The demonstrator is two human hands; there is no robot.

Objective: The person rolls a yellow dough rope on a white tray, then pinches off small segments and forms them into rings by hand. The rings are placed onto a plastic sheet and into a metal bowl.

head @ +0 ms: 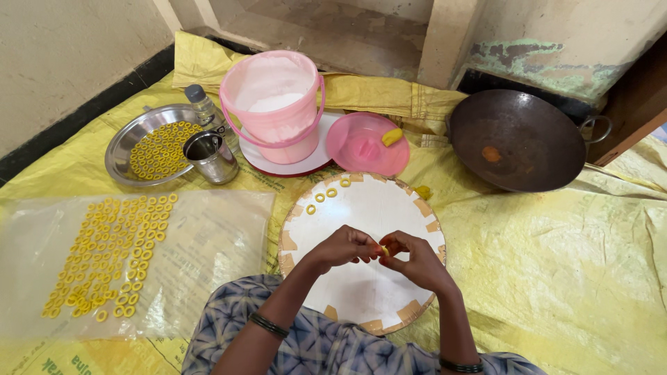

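Over on the far left, a clear plastic sheet (208,236) lies on the yellow floor cloth (556,264), covered with rows of small yellow dough rings (111,250). Just behind it, a steel plate (128,142) holds more rings, with a steel cup (210,157) at its edge and a small bottle (203,105) beside that. Next along, a pink bucket (274,104) of white flour, its pink lid (365,146) lying flat with a yellow lump on top. Centre now: a round white board (375,201) carries three finished rings near its far rim. Above it, the left hand (345,248) and right hand (410,258) meet, fingertips pinched narrow on a tiny yellow dough piece (384,250) held between them, over the middle of the board. Far right, a dark iron wok (517,139).
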